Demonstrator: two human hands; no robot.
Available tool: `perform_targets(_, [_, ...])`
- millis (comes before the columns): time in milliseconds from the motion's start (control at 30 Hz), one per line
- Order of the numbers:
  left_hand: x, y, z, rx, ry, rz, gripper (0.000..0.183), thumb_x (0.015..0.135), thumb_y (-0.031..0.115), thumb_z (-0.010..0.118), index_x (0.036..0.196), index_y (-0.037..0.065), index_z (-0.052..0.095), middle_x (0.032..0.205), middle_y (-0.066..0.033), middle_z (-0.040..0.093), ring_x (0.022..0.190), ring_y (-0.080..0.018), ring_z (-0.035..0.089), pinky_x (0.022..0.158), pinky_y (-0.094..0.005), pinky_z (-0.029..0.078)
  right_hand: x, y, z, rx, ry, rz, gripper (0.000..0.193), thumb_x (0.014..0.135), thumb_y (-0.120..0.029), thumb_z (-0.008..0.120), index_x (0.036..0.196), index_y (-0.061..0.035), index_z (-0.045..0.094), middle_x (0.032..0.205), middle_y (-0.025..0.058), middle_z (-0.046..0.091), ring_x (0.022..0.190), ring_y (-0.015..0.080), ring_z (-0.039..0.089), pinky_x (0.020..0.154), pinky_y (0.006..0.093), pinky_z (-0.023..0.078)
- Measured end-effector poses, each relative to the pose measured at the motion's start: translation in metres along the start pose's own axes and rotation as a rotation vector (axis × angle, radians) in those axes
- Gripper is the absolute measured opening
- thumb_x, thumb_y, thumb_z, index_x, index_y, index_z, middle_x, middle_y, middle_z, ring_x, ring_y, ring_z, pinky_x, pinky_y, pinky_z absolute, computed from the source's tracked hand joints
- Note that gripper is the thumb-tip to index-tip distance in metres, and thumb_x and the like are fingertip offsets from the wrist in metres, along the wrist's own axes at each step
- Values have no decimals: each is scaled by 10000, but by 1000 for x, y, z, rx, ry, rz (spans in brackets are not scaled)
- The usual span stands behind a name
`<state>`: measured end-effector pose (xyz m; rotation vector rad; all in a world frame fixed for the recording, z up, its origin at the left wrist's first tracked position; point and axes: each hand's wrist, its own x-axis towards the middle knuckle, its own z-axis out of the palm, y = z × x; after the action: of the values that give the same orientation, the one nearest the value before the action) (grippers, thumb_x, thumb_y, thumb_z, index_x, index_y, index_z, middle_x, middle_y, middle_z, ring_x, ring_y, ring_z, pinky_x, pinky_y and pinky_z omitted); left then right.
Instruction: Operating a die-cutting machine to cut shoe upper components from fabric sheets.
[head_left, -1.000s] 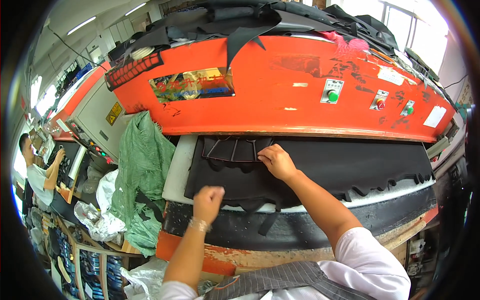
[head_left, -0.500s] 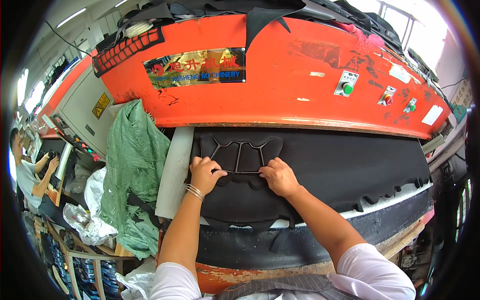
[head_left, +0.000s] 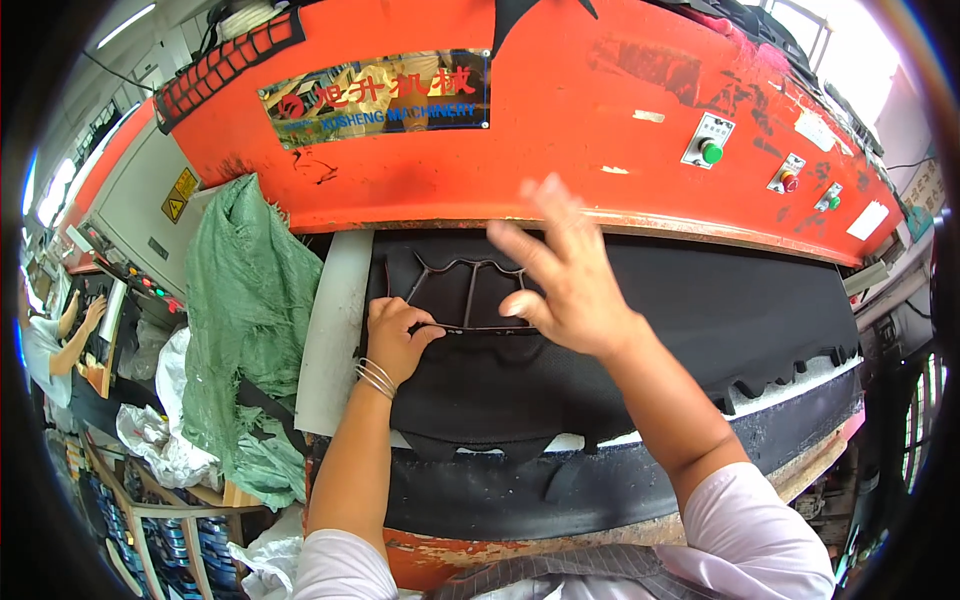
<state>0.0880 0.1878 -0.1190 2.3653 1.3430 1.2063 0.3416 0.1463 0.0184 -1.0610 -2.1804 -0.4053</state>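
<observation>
A thin-barred metal cutting die (head_left: 471,292) with a wavy far edge lies on a black sheet of soft material (head_left: 700,310). My left hand (head_left: 398,338) grips its near left corner, thumb along the near bar. Raised over the die's right side, my right hand (head_left: 575,285) is empty with its fingers spread; the fingertips are smeared by motion. It hides the right end of the die. Cut outlines show in the sheet around the die, and the sheet's near edge is ragged.
An orange press (head_left: 560,130) spans the far side just above the sheet, with a green button (head_left: 711,152) and a red button (head_left: 790,182). A green woven sack (head_left: 235,320) hangs at the left. Farther left, a co-worker (head_left: 50,350) stands at another bench.
My right hand has let go of the die's near right corner and risen toward the press front, fingers opening. My left hand keeps its grip. The view has shifted slightly.
</observation>
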Motion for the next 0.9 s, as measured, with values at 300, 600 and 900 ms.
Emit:
perform_targets(300, [-7, 5, -5, 29, -5, 57, 170, 621, 228, 807, 688, 114, 699, 742, -42, 564, 899, -283, 486, 841, -392, 406, -54, -3, 100, 134, -257, -3, 798, 826, -656, 508, 1293, -8, 492, 1369, 200, 443, 1308, 371, 380, 1074, 469, 322])
perform_targets(600, [19, 42, -29, 98, 370, 173, 326, 636, 209, 835, 902, 88, 691, 1367, -192, 394, 1191, -309, 453, 1008, -412, 364, 18, -2, 61, 274, -1092, 261, 560, 810, -551, 623, 1089, -67, 677, 993, 201, 675, 977, 365, 632, 849, 440, 489])
perform_targets(900, [4, 14, 40, -799, 38, -490, 729, 977, 599, 218, 1412, 42, 398, 1339, -231, 495, 1230, -353, 485, 1029, -390, 369, -24, 15, 29, 601, -561, 297, 386, 860, -420, 651, 973, -55, 706, 765, 173, 674, 732, 284, 668, 701, 405, 501])
